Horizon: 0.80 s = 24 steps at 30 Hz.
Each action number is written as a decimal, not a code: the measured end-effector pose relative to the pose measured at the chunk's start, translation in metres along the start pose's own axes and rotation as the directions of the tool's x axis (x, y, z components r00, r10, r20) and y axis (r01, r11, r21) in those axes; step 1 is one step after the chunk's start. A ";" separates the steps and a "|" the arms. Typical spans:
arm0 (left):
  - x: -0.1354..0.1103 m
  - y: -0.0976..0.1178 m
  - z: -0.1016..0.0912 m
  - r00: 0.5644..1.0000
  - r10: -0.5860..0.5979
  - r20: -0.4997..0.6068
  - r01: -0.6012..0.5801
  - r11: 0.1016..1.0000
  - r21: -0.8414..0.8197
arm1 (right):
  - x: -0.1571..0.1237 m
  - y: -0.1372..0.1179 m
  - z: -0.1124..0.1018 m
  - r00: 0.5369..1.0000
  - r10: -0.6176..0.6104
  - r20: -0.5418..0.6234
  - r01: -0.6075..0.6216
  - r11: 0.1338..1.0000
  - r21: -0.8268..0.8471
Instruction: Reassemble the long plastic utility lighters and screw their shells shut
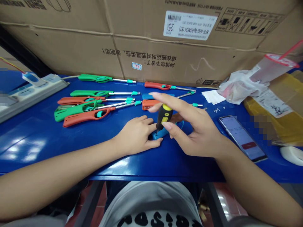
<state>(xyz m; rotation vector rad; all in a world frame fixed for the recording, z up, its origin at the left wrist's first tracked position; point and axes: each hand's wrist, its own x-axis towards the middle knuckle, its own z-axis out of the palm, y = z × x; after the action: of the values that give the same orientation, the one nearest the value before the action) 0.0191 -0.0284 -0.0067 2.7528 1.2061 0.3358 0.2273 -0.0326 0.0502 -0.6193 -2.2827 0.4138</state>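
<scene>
My left hand (133, 135) is closed on the handle end of a blue long-nosed lighter (158, 135), pressing it down on the table. A short black and yellow screwdriver (163, 117) stands almost upright, its tip on that handle. My right hand (199, 132) grips the screwdriver between thumb and fingers; part of the blue lighter is hidden under this hand. Left of my hands, several green and orange lighters lie grouped, among them an orange lighter (88, 117) and a green lighter (90, 93). Behind my right hand lie an orange lighter (152, 85) and others partly covered.
A big cardboard box (142, 41) walls off the back of the blue table (59, 157). At left lies a power strip (35, 91). On the right are a phone (242, 137), a napkin (213, 96), a bagged drink cup (267, 69) and a taped parcel (284, 126).
</scene>
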 end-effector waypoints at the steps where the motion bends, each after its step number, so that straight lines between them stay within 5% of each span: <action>1: 0.000 0.000 0.000 1.000 0.002 -0.007 -0.002 1.000 0.001 | 0.000 0.001 0.000 1.000 -0.009 -0.006 0.009 1.000 0.002; 8: 0.000 0.001 0.000 1.000 -0.020 -0.017 0.019 0.998 -0.055 | 0.001 0.004 0.006 0.989 -0.062 -0.131 0.049 0.994 -0.098; 14: 0.000 0.001 -0.001 1.000 0.005 -0.016 -0.005 0.999 -0.045 | -0.001 0.000 0.002 0.999 -0.004 -0.032 0.004 1.000 -0.009; 24: 0.000 0.001 0.001 0.999 -0.015 -0.031 0.014 0.999 -0.039 | 0.005 0.002 0.005 0.990 -0.053 -0.133 0.045 0.997 -0.060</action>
<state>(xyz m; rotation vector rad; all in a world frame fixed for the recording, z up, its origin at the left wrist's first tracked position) 0.0199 -0.0287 -0.0078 2.7143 1.2134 0.3974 0.2219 -0.0287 0.0485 -0.5995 -2.1823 0.2757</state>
